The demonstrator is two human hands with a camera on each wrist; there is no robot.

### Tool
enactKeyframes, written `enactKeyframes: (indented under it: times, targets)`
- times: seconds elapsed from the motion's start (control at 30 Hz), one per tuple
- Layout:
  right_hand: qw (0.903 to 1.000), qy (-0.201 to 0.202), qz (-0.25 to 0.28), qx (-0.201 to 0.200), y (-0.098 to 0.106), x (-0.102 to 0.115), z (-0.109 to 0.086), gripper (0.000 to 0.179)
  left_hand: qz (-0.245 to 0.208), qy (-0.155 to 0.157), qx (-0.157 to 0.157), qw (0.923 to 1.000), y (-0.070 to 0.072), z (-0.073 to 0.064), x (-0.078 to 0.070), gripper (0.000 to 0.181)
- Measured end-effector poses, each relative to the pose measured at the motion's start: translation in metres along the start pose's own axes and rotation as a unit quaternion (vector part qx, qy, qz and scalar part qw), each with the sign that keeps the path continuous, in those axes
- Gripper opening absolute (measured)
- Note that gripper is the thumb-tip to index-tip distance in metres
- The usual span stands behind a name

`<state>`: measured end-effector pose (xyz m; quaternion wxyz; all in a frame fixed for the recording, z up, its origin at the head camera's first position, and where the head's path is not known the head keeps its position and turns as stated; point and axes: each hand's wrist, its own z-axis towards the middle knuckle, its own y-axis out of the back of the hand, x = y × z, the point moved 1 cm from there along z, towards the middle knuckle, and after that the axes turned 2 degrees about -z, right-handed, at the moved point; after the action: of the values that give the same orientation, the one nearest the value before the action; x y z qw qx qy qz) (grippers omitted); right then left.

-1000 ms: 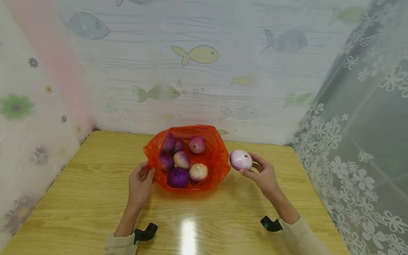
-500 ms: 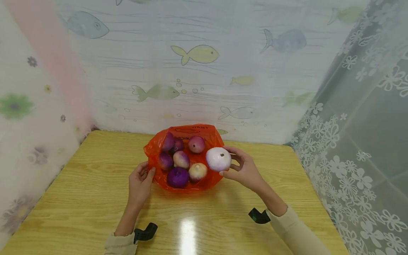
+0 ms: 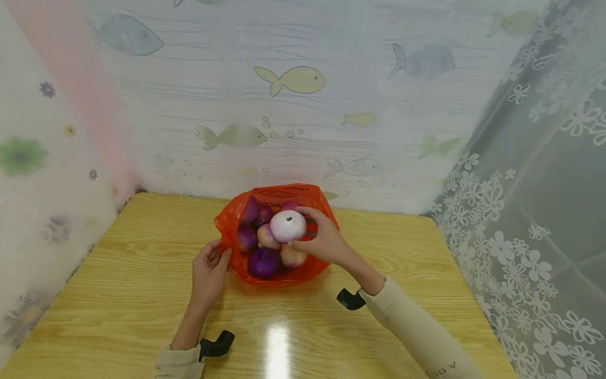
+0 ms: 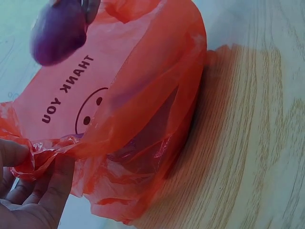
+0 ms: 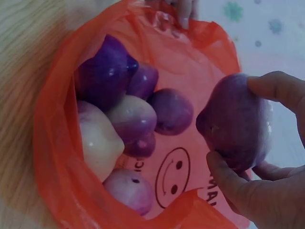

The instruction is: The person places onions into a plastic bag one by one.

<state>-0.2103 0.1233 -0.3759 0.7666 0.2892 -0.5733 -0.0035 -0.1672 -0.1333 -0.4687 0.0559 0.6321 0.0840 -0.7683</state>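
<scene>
Between thumb and fingers, my right hand holds a pale purple-white onion above the mouth of a red plastic bag. The same onion looks darker purple in the right wrist view, with its pointed tip toward the bag. Several onions lie inside, among them a deep purple one and a cream one partly covered by my right hand. At the bag's left edge my left hand pinches the gathered plastic, as the crumpled rim in the left wrist view shows.
The bag rests on a light wooden table. Behind the table hangs a fish-patterned curtain, and a grey, flower-patterned sheer curtain runs along the right side. A dark wrist device sits at the right cuff.
My right hand has carried the onion leftward, from beside the bag's right edge to over its middle. The left hand has kept its grip on the bag in the same place.
</scene>
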Motion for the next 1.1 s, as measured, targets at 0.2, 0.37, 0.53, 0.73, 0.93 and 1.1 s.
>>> enactKeyframes:
  times: [0.2, 0.37, 0.53, 0.73, 0.93, 1.1]
  targets:
    - [0.9982, -0.014, -0.057, -0.009, -0.007, -0.012, 0.023, 0.07, -0.002, 0.007, 0.005, 1.0, -0.003, -0.005, -0.017, 0.026]
    - [0.9932, -0.042, -0.106, -0.021, -0.009, -0.017, 0.043, 0.071, 0.009, 0.001, 0.008, 0.9999, -0.003, -0.006, -0.023, 0.026]
    - [0.9887, -0.049, -0.137, -0.035, -0.011, -0.026, 0.061, 0.07, 0.008, -0.008, 0.008, 0.9999, -0.001, -0.002, -0.006, 0.027]
    - [0.9869, -0.065, -0.14, -0.046, -0.013, -0.033, 0.072, 0.071, 0.014, -0.01, 0.002, 0.9999, 0.0, -0.001, 0.004, 0.027]
    - [0.9867, -0.079, -0.132, -0.052, -0.013, -0.033, 0.075, 0.071, 0.011, -0.008, 0.0, 0.9999, 0.0, 0.0, 0.005, 0.026]
    - [0.9868, -0.074, -0.131, -0.058, -0.014, -0.035, 0.075, 0.072, 0.01, -0.011, -0.001, 0.9999, 0.0, 0.0, 0.006, 0.026]
